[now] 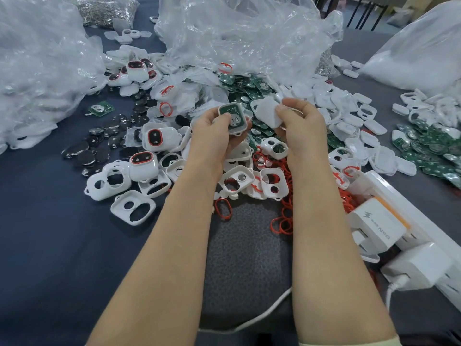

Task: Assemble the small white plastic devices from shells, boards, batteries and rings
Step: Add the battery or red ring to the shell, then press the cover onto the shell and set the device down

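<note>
Nearest the person, a white plastic power strip with plugged-in chargers (411, 213) lies at the right edge of the dark blue bench (50, 233). Just past it is a tangle of thin red rubber rings (282, 223), with loose white plastic front shells with two cut-out holes (133, 211) to its left.

Above these, both hands are raised. The left hand (212, 128) grips a white shell half with a green circuit board seated in it (233, 116), open face towards the person and long axis running away from them. The right hand (296, 121) pinches a plain white rounded cover shell (267, 112) by its right edge. This cover sits just right of the loaded half, almost touching it, and tilts off that half's axis.

The next move looks like closing the case. The right hand would need to swing the cover left and square it up.

Farther off lie dark round button batteries (84, 156), a heap of green circuit boards (252, 91) and crumpled clear plastic bags (237, 28).
</note>
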`<action>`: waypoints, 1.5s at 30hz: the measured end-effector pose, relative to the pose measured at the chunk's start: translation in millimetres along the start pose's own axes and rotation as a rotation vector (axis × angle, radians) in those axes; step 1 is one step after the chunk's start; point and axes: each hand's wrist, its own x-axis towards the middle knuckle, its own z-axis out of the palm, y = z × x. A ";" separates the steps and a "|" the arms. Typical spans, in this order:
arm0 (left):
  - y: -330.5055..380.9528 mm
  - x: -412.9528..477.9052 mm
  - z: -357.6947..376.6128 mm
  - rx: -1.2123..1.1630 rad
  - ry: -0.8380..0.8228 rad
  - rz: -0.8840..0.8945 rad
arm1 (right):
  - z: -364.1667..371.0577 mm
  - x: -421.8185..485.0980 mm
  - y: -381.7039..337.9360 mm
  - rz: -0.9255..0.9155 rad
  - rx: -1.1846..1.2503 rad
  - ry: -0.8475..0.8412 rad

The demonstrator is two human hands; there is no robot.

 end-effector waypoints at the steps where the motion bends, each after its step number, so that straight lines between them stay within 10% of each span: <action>1: 0.1 -0.3 0.1 0.004 0.000 0.003 | -0.9 0.4 0.5 -0.008 -0.017 -0.001; 12: -0.3 0.5 1.3 -0.016 0.036 0.043 | 12.0 -17.1 -12.0 0.058 0.272 -0.290; 37: -3.4 -0.9 4.3 0.134 0.141 0.227 | 45.7 -35.7 -1.0 -0.443 -0.690 -0.071; 45: 2.9 0.9 6.3 -0.160 0.135 0.099 | 48.3 -38.6 0.3 -0.528 -0.779 -0.153</action>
